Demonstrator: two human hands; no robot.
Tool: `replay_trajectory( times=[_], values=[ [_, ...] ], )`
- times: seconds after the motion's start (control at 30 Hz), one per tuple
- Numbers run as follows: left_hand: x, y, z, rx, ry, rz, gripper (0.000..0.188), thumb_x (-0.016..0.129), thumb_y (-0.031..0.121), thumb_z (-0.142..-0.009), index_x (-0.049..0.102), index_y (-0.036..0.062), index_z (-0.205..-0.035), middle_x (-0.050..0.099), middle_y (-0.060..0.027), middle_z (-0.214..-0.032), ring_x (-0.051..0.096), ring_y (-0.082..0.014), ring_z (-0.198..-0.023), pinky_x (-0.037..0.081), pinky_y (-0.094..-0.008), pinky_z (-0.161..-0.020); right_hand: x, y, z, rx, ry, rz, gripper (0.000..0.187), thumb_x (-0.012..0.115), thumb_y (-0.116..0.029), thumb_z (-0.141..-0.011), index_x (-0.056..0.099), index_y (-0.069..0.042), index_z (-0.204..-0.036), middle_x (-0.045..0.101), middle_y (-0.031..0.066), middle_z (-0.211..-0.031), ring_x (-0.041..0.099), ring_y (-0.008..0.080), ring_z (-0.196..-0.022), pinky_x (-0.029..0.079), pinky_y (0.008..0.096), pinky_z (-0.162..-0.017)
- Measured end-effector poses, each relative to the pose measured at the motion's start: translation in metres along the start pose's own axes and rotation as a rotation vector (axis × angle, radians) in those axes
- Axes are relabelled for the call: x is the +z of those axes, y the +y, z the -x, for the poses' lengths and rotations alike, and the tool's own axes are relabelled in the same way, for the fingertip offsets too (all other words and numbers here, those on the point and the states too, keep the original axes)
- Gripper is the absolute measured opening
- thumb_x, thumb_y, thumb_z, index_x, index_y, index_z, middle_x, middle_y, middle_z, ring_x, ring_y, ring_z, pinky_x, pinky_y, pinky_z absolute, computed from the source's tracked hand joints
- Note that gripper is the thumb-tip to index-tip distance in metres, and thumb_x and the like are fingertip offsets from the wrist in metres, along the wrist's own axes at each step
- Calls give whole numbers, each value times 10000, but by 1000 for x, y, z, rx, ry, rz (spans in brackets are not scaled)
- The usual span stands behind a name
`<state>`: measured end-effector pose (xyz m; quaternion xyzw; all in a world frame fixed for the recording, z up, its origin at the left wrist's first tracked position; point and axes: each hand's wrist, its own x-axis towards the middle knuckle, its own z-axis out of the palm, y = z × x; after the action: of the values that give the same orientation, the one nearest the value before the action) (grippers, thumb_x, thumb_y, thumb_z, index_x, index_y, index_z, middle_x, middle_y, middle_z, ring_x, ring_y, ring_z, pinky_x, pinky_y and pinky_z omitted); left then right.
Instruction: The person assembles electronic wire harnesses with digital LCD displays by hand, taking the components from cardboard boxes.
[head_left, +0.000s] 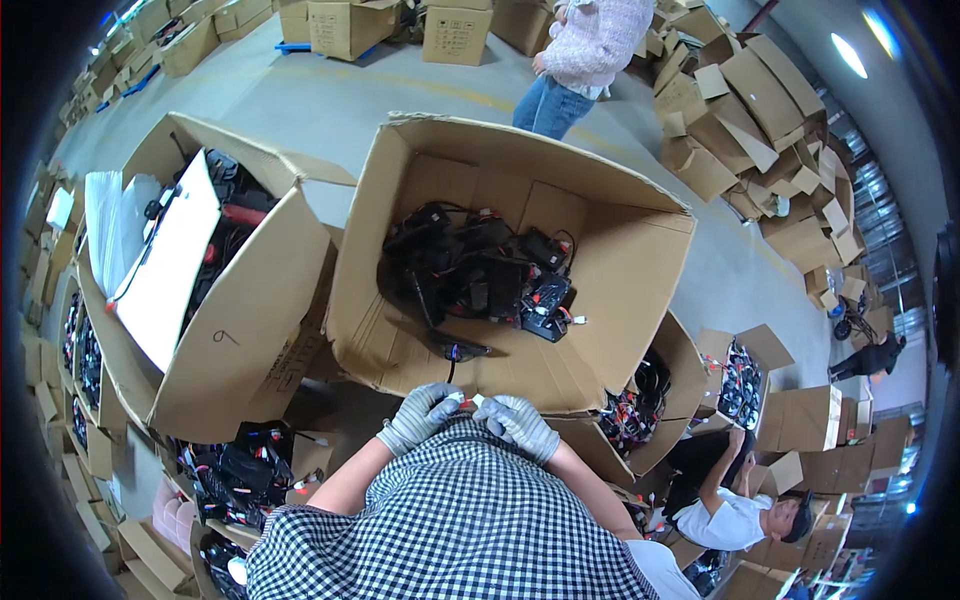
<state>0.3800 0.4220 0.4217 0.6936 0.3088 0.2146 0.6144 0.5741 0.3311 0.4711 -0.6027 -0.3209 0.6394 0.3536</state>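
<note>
My left hand (420, 417), in a grey-white work glove, pinches a small white-and-red wire connector (462, 399) at the near edge of the large cardboard box (620, 265). My right hand (520, 426), gloved alike, closes on a small pale connector piece (478, 400) right beside it. The two ends nearly meet; whether they are joined is too small to tell. A black cable (451, 370) runs from near my left fingers over the box edge to a dark part (458, 349) inside. Further in lies a heap of black electronic units (470, 265) with leads and small plugs.
A second box (250, 320) on the left holds black parts and a white board (175, 270). More parts fill boxes at lower left (240, 475) and right (640, 400). One person (590, 50) stands beyond; another (735, 515) sits at right. Flattened cartons (760, 100) pile up far right.
</note>
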Motion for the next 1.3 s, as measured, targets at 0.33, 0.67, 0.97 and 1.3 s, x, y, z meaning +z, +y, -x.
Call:
replay_trajectory(
  times=[0.33, 0.67, 0.97, 1.3],
  values=[
    [-13, 30, 3, 145, -154, -179, 373, 488, 354, -866, 639, 27, -963, 643, -172, -891, 593, -340, -821, 459, -400, -724, -10, 13, -13, -121, -329, -92, 336, 539, -308, -901, 666, -1, -853, 487, -33, -576, 357, 27, -470, 285, 193, -440],
    [-8, 56, -2, -130, -276, 264, 243, 566, 249, -850, 637, 44, -960, 642, -133, -860, 609, -236, -753, 481, -364, -698, -16, -22, 9, -112, -400, 42, 306, 572, -313, -867, 673, -25, -894, 636, 51, -786, 531, 111, -625, 447, 260, -650],
    [-48, -40, -98, -1046, 25, -418, 614, 411, 529, -900, 578, -46, -1036, 633, -191, -958, 638, -290, -805, 501, -384, -714, -7, -50, -3, -192, -713, 324, 179, 588, -188, -836, 706, -62, -882, 672, 57, -719, 611, 106, -611, 489, 264, -624],
    [-9, -109, -101, -996, 354, 609, 279, 675, 148, -818, 596, -4, -1038, 657, -105, -912, 656, -232, -781, 545, -367, -691, -23, -60, -9, -162, -756, 229, 243, 578, -232, -828, 649, -39, -698, 518, 4, -540, 433, 69, -497, 410, 248, -539]
  ],
)
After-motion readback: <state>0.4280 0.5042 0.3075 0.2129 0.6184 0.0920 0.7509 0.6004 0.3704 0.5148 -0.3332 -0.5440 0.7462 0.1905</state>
